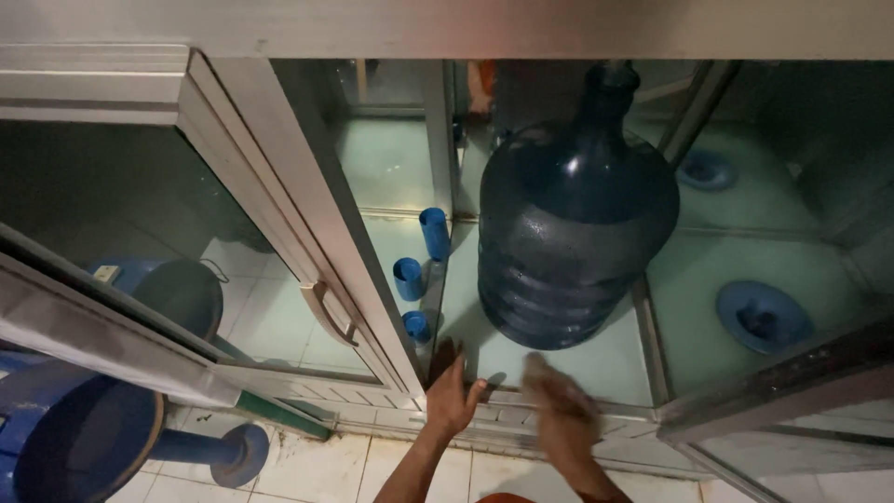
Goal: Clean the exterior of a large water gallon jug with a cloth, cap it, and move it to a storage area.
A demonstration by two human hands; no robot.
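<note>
A large dark blue water jug (573,214) stands upright inside a metal-framed glass cabinet, on its pale green floor (596,359). My left hand (452,396) rests flat with spread fingers on the cabinet's front edge, just left of the jug's base. My right hand (559,410) is blurred, low at the front edge below the jug, holding nothing that I can see. Neither hand touches the jug.
The cabinet's glass door (307,279) with a metal handle (328,315) stands open to the left. Three small blue caps (414,278) lie left of the jug. Blue round seats (762,317) sit in the right compartment. A blue stand (84,447) lies on the tiled floor at lower left.
</note>
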